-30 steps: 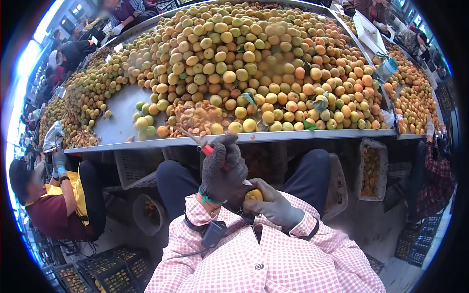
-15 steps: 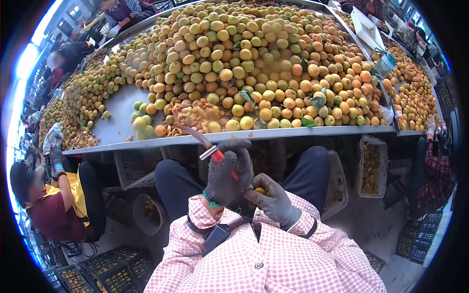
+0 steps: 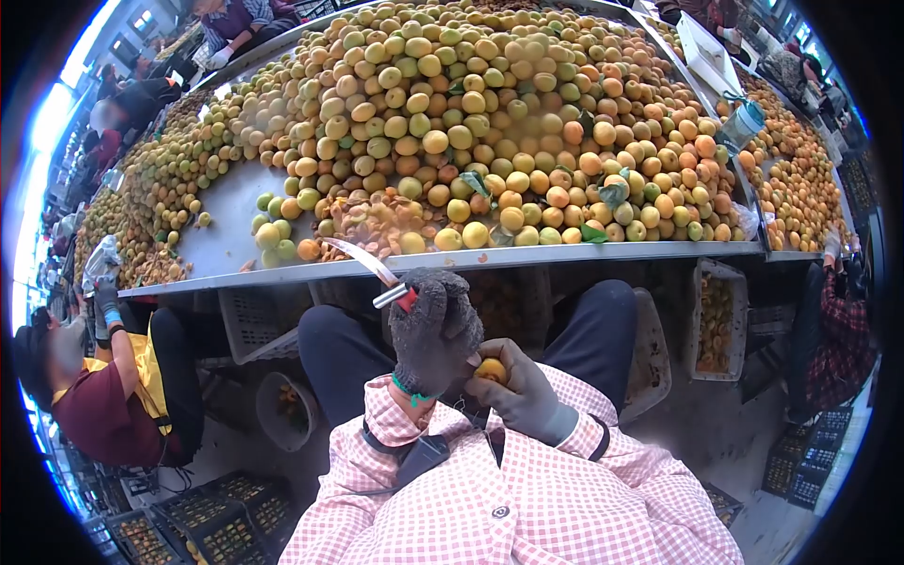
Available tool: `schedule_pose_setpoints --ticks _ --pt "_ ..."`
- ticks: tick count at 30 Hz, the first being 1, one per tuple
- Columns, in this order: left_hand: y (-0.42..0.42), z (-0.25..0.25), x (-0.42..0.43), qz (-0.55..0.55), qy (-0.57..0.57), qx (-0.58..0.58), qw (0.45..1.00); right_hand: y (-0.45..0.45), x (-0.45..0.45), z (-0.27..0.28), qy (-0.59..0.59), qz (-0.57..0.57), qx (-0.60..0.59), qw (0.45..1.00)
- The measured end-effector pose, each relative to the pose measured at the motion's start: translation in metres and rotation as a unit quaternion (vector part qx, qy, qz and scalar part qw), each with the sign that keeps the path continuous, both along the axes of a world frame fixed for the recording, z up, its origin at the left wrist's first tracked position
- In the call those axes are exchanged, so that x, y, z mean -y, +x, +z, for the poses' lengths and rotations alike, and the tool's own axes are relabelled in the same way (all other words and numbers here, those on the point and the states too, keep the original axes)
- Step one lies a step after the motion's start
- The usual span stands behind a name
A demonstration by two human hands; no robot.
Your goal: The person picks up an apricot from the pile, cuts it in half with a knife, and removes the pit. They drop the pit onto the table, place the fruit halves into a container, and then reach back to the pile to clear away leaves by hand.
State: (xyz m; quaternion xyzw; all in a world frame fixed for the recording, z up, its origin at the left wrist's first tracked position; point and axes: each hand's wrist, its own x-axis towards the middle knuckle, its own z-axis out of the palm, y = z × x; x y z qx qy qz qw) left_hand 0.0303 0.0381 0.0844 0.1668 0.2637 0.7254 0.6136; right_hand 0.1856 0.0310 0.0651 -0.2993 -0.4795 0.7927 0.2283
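My left hand [image 3: 433, 334], in a dark, rough glove with a green tie at the wrist, is closed around a curved knife [image 3: 365, 261]. Its blade points up and left toward the table edge; part of its red handle shows above my fist. Close by on the right, my right hand [image 3: 527, 391] in a grey glove grips a yellow apricot [image 3: 492, 370] between its fingers. Both hands are in front of my chest, nearly touching. Past the knife tip, cut apricot pieces [image 3: 377, 223] lie heaped on the metal table [image 3: 231, 212].
Whole apricots [image 3: 433, 104] are piled across the table, with some leaves among them. Below the table edge stand a white crate [image 3: 259, 325], a bucket [image 3: 282, 414] and a crate of fruit [image 3: 718, 320]. A co-worker [image 3: 113, 395] sits at left, another person [image 3: 838, 330] at right.
My left hand has turned, and the knife has shifted a little left, its blade lying flatter. The apricot in my right hand now shows more fully.
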Motion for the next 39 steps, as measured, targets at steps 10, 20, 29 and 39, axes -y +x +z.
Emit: schedule_pose_setpoints --ticks 10,20,29,39 --pt "0.007 0.000 0.009 0.025 -0.057 0.001 0.998 -0.006 -0.001 0.012 -0.107 -0.015 0.046 0.993" --pt "0.011 0.009 -0.003 0.018 0.079 -0.091 0.993 -0.001 -0.003 0.014 -0.130 -0.002 -0.026 0.991" --pt "0.010 0.014 0.010 -0.028 0.051 -0.062 0.996 -0.001 -0.005 0.023 -0.069 0.016 0.057 0.996" --pt "0.003 -0.003 0.005 -0.066 -0.005 0.060 0.996 -0.001 0.000 -0.001 0.013 -0.026 0.008 1.000"
